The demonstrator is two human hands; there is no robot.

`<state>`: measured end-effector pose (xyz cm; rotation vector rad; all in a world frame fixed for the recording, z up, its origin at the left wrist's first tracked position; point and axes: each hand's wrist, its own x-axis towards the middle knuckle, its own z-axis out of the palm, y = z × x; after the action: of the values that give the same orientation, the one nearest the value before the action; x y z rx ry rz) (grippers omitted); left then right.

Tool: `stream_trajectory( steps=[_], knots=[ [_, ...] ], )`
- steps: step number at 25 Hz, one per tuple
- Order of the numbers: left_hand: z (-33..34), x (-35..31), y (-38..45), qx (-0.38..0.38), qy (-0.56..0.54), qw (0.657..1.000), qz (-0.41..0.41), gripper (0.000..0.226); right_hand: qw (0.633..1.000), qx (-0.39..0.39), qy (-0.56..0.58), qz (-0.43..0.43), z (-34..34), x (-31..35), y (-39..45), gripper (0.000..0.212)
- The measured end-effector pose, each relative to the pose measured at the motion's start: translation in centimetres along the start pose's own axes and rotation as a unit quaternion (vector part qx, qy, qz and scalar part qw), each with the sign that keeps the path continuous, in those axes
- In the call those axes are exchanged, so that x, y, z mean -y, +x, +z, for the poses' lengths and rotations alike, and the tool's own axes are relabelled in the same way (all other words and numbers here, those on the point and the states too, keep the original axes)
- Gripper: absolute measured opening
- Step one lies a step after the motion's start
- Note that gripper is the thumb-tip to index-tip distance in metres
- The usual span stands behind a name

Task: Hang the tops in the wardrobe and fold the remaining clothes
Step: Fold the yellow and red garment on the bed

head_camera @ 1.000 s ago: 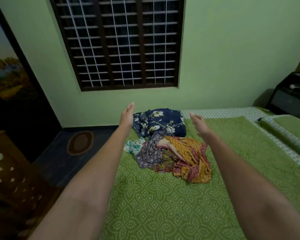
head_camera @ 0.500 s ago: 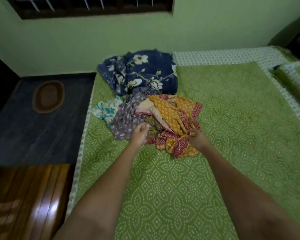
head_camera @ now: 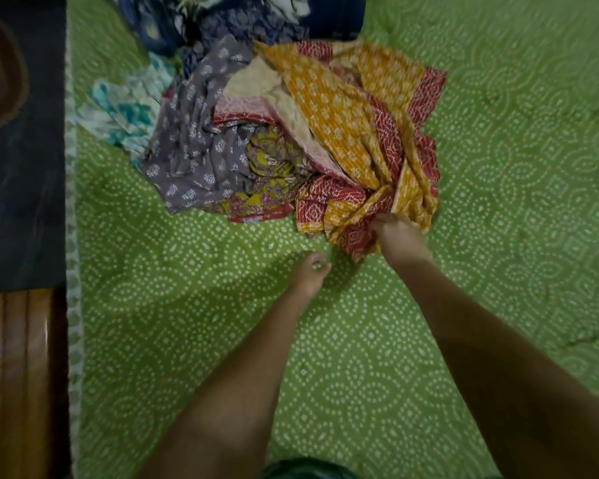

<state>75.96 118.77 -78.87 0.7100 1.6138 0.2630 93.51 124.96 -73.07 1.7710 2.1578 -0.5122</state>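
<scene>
Clothes pile lies on green bed. Orange-red garment, soft, light, is bunched at near edge in right hand grip; left hand is loosely curled, holding nothing. Shoulders better for hanging.

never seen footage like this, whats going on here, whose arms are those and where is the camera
There is no machine here: the camera sits on a person's head, looking down over their own two bare arms at a bed with a green patterned bedspread. A pile of crumpled clothes lies on it: an orange and red garment, a grey printed garment, a navy floral one and a teal and white one. The right hand grips the near edge of the orange and red garment. The left hand holds nothing.
</scene>
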Motion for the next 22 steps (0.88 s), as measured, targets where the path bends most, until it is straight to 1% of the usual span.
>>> stream_trajectory(
  steps=[2, 4, 6, 8, 9, 11, 12, 13, 14, 15, 16, 18, 19, 21, 22],
  knots=[
    [-1.5, 0.8, -0.2, -0.038, -0.029, 0.999, -0.009, 0.04, 0.999, -0.003, 0.043, 0.015, -0.5, 1.2, 0.2, 0.025],
    [-3.3, 0.0, -1.9, -0.059, -0.026, 0.998, 0.011, 0.051, 0.989, 0.002, 0.142, 0.033, -2.3, 2.9, 0.3, 0.021],
    [-4.8, -2.0, -4.2, -0.06, 0.021, 0.997, 0.048, 0.061, 0.975, 0.001, 0.223, 0.013, -5.0, 4.9, -0.1, 0.019],
    [-6.5, -4.3, -7.0, -0.058, 0.034, 0.994, 0.087, 0.061, 0.957, 0.008, 0.29, -0.009, -9.2, 7.6, -1.5, 0.028],
    [-7.5, -5.4, -8.5, -0.058, 0.025, 0.993, 0.104, 0.058, 0.941, 0.007, 0.338, -0.016, -11.9, 9.0, -2.5, 0.033],
    [-10.2, -7.8, -12.2, -0.082, 0.001, 0.988, 0.128, 0.045, 0.887, -0.013, 0.461, -0.014, -18.0, 11.5, -4.5, 0.037],
    [-11.8, -8.8, -14.2, -0.109, -0.014, 0.983, 0.146, 0.038, 0.855, -0.026, 0.518, -0.004, -21.1, 12.4, -5.7, 0.034],
    [-13.8, -10.2, -17.2, -0.141, -0.03, 0.973, 0.182, 0.034, 0.821, -0.039, 0.569, -0.002, -24.5, 13.4, -7.3, 0.031],
    [-15.7, -11.6, -20.1, -0.174, -0.033, 0.96, 0.219, 0.033, 0.791, -0.05, 0.61, -0.004, -27.5, 14.2, -8.9, 0.029],
    [-17.8, -13.1, -23.0, -0.201, -0.02, 0.947, 0.251, 0.036, 0.771, -0.06, 0.633, -0.015, -30.3, 14.9, -10.3, 0.029],
    [-20.0, -15.0, -26.4, -0.225, -0.001, 0.935, 0.275, 0.036, 0.774, -0.075, 0.628, -0.034, -33.2, 15.7, -11.9, 0.03],
    [-24.5, -18.3, -33.3, -0.29, 0.038, 0.905, 0.31, 0.022, 0.806, -0.121, 0.575, -0.072, -38.4, 17.1, -15.5, 0.035],
    [-26.5, -19.9, -36.7, -0.337, 0.063, 0.881, 0.326, 0.018, 0.818, -0.154, 0.547, -0.085, -40.7, 17.8, -17.1, 0.038],
    [-30.0, -22.7, -42.8, -0.42, 0.1, 0.831, 0.35, 0.021, 0.833, -0.223, 0.497, -0.098, -44.8, 19.1, -20.1, 0.037],
    [-31.3, -23.6, -45.2, -0.447, 0.11, 0.814, 0.354, 0.025, 0.841, -0.248, 0.471, -0.098, -46.5, 19.7, -21.6, 0.034]
  ],
)
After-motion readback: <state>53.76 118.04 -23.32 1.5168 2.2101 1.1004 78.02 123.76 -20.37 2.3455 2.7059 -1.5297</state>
